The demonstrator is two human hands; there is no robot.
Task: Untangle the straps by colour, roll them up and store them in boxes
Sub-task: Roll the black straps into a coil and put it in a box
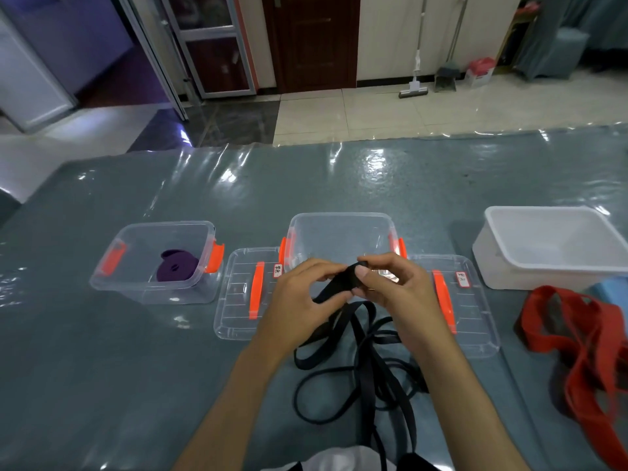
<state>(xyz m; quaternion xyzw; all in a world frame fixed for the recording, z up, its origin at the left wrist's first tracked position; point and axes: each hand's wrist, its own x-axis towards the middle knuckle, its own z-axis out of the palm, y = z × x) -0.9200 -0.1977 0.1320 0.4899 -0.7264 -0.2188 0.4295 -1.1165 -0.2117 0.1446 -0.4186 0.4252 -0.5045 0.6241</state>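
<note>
A long black strap (370,365) lies in loose loops on the table in front of me. Its upper end is lifted between my hands. My left hand (299,294) pinches the strap from the left, and my right hand (390,283) pinches its small rolled end just in front of the middle clear box (339,222). A rolled purple strap (176,268) sits inside the left clear box (204,229). A red strap (584,348) lies heaped at the right.
Two clear lids with orange handles lie flat, one (238,300) left of my hands and one (472,317) right of them. A white tub (489,253) stands at the right, with a blue object (608,288) in front of it. The table has a shiny plastic cover.
</note>
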